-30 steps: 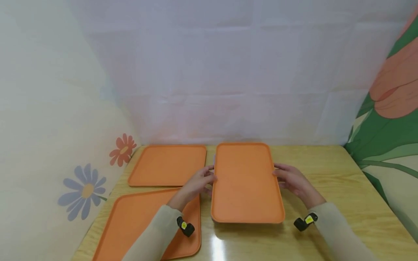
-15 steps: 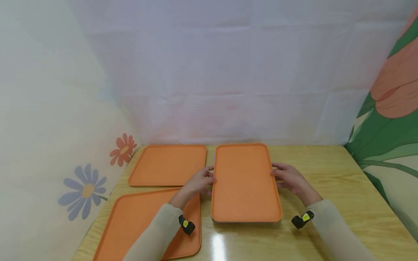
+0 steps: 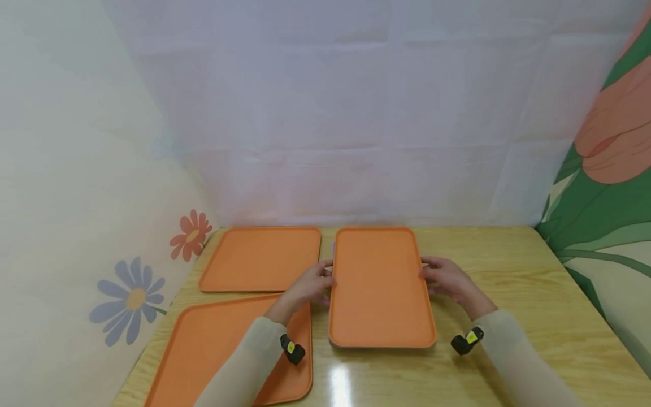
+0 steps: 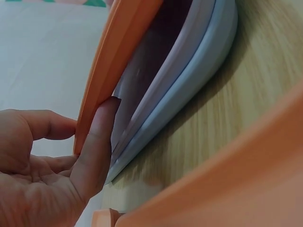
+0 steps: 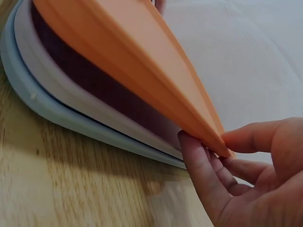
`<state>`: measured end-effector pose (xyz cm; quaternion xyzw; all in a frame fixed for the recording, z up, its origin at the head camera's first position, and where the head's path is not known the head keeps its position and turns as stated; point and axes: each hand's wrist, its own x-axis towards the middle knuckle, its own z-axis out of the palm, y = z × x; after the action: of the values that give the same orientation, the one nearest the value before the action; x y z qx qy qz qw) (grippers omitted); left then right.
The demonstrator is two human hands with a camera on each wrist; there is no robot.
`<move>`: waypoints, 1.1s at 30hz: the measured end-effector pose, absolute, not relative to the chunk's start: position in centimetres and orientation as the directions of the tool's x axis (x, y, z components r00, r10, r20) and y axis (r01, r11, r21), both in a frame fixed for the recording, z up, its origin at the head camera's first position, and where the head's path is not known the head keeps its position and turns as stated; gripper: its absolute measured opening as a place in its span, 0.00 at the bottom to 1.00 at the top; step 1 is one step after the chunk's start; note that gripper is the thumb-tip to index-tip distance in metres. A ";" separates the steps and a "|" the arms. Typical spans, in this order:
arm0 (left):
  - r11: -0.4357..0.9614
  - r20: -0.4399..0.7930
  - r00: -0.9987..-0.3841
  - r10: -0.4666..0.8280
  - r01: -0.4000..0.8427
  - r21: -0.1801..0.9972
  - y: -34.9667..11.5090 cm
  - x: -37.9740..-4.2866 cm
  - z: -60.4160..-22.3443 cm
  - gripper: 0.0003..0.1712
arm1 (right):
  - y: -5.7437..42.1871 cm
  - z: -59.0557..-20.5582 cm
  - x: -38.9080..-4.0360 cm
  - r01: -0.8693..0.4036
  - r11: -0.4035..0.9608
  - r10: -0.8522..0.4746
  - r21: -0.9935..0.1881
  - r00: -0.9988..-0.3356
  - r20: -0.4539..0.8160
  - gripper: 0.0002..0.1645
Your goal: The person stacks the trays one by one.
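Note:
An orange tray (image 3: 381, 288) is held between my two hands at the middle of the table. My left hand (image 3: 307, 282) pinches its left edge, thumb on top and fingers below; my right hand (image 3: 450, 281) grips the opposite edge the same way. Beneath it, the left wrist view shows a lilac tray (image 4: 193, 35) stacked on a light blue tray (image 4: 221, 40), which lies on the wooden table. A dark gap shows between the orange tray and the lilac one in both wrist views. From the head, the held tray hides most of this stack.
Two more orange trays lie at the left: a back one (image 3: 261, 257) near the wall and a front one (image 3: 218, 345) under my left forearm. Wooden tabletop (image 3: 529, 282) extends to the right. A pale cloth backdrop (image 3: 356, 113) stands behind the table.
The held orange tray has sunk slightly, its far edge lower in view and its right edge shifted left. My right hand has moved a little left with it; my left hand has barely moved.

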<state>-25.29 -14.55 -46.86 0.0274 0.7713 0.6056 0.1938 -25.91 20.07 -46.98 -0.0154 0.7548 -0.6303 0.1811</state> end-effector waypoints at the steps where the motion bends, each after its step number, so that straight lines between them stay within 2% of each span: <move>1: 0.272 -0.266 -0.924 0.275 -0.190 0.943 -14.5 -25.3 -46.9 0.39 | 20.0 -47.0 -25.9 0.202 0.219 -0.251 -0.955 -0.934 -0.255 0.37; 9: 0.400 -0.264 -0.934 0.240 -0.153 0.904 -14.0 -25.3 -46.9 0.37 | 19.4 -47.4 -26.5 0.197 0.323 -0.216 -0.926 -0.937 -0.274 0.35; 14: 0.517 -0.247 -0.941 0.230 -0.097 0.850 -13.7 -25.2 -46.9 0.36 | 18.9 -47.3 -26.7 0.154 0.446 -0.200 -0.882 -0.943 -0.266 0.33; 18: 0.550 -0.245 -0.945 0.219 -0.088 0.831 -13.6 -25.2 -46.7 0.37 | 18.6 -47.3 -26.8 0.152 0.518 -0.164 -0.842 -0.948 -0.272 0.33; 26: 0.660 -0.191 -0.961 0.198 -0.014 0.751 -13.7 -25.6 -46.7 0.35 | 18.1 -47.8 -27.1 0.167 0.498 -0.154 -0.851 -0.949 -0.277 0.32; 33: 0.679 -0.164 -0.962 0.217 0.028 0.734 -14.4 -24.3 -45.6 0.31 | 18.2 -48.0 -27.1 0.187 0.505 -0.155 -0.842 -0.941 -0.302 0.34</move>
<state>-24.26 -14.42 -45.60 0.0673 0.9083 0.3951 0.1195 -27.05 18.16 -48.02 0.0096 0.8504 -0.4972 0.1721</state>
